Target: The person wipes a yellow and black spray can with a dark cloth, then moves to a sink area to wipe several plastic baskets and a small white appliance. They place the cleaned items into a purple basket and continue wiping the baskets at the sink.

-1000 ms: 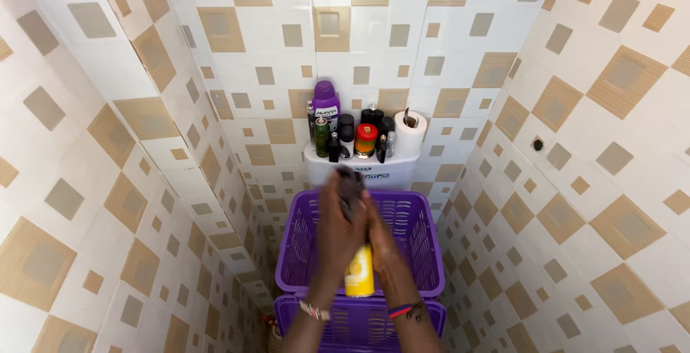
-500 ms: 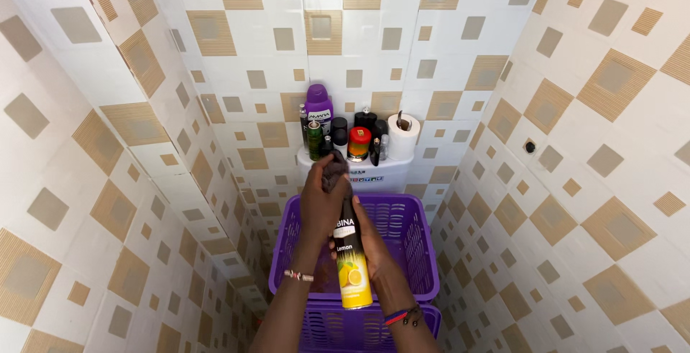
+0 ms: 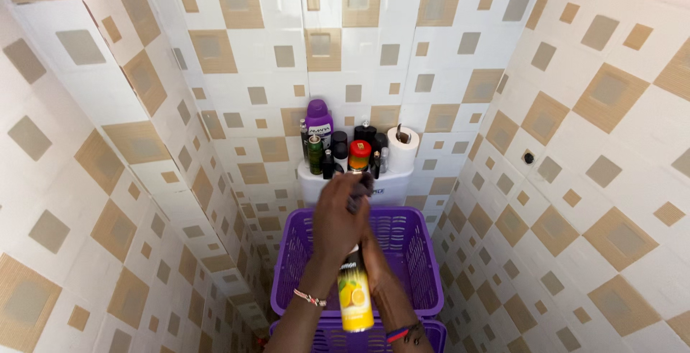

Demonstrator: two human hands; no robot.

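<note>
Spray can (image 3: 355,297), black with a yellow lemon-printed base, is held upright over the purple basket's (image 3: 410,249) near rim. Left hand (image 3: 339,220) clenches a dark cloth (image 3: 361,186) over its top; right hand (image 3: 374,261) grips its body. Wiping looks underway, lower can uncovered.

The left hand (image 3: 339,218) covers the upper half of the spray can (image 3: 355,299), hiding its cap. The right hand (image 3: 375,263) is mostly hidden behind the can. A dark cloth (image 3: 359,188) above the fingers is blurred. The lower basket (image 3: 338,338) is cut off by the bottom edge.
</note>
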